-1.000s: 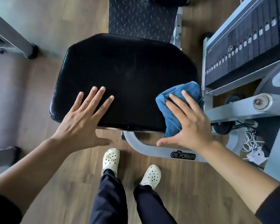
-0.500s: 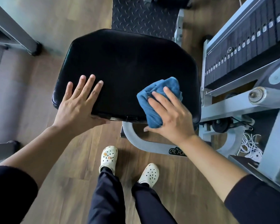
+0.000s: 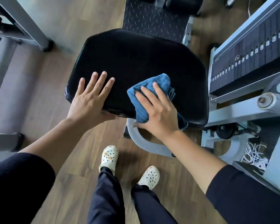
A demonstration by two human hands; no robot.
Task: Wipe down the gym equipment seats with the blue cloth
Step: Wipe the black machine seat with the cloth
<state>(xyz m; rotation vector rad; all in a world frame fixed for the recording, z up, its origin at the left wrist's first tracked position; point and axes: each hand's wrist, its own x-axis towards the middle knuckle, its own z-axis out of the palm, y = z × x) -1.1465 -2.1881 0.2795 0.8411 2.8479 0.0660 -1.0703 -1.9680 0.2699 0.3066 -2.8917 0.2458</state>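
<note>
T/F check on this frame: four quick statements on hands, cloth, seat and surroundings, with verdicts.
1. The right hand presses the blue cloth onto the black seat. True.
2. The left hand holds a spray bottle. False: it lies flat on the seat's near left edge and holds nothing.
3. The cloth sits at the seat's far edge. False: it is at the near edge, draped over the front.
4. A weight stack stands right of the seat. True.
</note>
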